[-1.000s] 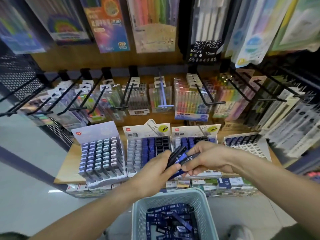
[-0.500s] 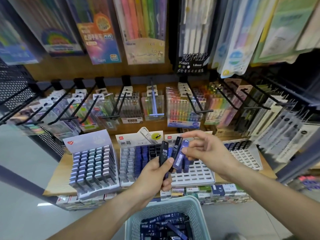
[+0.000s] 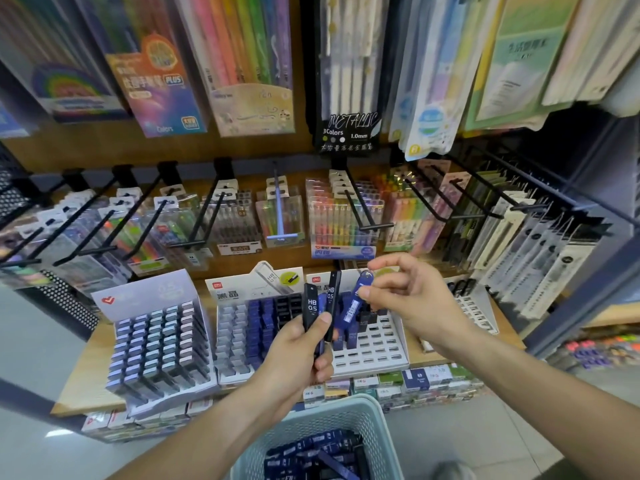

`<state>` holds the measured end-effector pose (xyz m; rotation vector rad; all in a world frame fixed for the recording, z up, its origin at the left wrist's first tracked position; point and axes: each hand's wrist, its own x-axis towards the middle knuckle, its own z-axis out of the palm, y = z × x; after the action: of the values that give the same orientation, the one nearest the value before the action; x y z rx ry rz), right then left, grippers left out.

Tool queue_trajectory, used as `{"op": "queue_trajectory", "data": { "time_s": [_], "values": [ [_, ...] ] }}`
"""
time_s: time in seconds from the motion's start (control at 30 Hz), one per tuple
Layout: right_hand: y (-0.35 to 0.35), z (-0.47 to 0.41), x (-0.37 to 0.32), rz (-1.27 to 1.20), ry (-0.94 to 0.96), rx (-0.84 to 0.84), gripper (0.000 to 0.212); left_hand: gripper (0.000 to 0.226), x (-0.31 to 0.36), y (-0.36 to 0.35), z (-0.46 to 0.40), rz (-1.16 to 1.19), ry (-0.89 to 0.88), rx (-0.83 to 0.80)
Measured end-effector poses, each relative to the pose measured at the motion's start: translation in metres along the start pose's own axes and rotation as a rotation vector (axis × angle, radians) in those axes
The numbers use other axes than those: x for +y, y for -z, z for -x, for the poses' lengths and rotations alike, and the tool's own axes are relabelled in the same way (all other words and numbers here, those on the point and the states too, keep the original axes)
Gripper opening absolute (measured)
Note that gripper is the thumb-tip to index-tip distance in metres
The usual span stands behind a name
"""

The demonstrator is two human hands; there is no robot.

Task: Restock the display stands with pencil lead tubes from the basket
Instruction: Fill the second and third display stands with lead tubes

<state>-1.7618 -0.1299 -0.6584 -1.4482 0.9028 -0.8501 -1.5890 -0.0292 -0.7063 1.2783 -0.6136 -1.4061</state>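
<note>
My left hand (image 3: pixel 298 355) grips a fanned bunch of lead tubes (image 3: pixel 311 306), black and blue, marked HB 0.5. My right hand (image 3: pixel 405 299) pinches the top of one blue tube (image 3: pixel 358 299) in that bunch with thumb and forefinger. Both hands hover in front of two white display stands: the middle stand (image 3: pixel 239 327) holds blue and black tubes beside grey ones, and the right stand (image 3: pixel 377 348) has many bare slots. A pale mesh basket (image 3: pixel 346 414) at the bottom holds several more dark blue tubes (image 3: pixel 311 455).
A third stand (image 3: pixel 156 341) full of grey tubes sits on the left of the wooden shelf (image 3: pixel 86 368). Black peg hooks (image 3: pixel 145 230) with pen packs stick out above. Another white rack (image 3: pixel 478 306) lies far right. Small boxes (image 3: pixel 415 379) line the shelf below.
Both hands rose from near the basket to in front of the stands. The tubes are now fanned upright, and my right hand has shifted to pinch the single blue tube's top.
</note>
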Motion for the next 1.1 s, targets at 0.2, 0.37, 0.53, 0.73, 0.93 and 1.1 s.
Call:
{"op": "queue_trajectory", "data": {
  "time_s": [0.2,0.37,0.53,0.73,0.93,1.1],
  "values": [
    [0.031,-0.006,0.006,0.047,-0.089,0.008,0.021,0.022,-0.014,-0.004,-0.013,-0.026,0.043,-0.026],
    [0.072,-0.018,0.028,0.397,-0.116,0.126,0.016,0.025,-0.025,-0.011,-0.021,-0.080,0.071,-0.024],
    [0.101,-0.029,0.058,0.791,-0.077,0.215,0.017,0.024,-0.036,-0.023,-0.028,-0.102,0.095,-0.035],
    [0.102,-0.040,0.096,0.938,-0.131,0.249,0.017,0.022,-0.048,-0.038,-0.040,-0.136,0.114,-0.040],
    [0.101,-0.051,0.115,0.870,-0.156,0.230,0.022,0.021,-0.055,-0.056,-0.050,-0.117,0.156,-0.046],
    [0.104,-0.056,0.122,0.859,-0.142,0.201,0.019,0.020,-0.056,-0.058,-0.052,-0.127,0.164,-0.055]
  ]
}}
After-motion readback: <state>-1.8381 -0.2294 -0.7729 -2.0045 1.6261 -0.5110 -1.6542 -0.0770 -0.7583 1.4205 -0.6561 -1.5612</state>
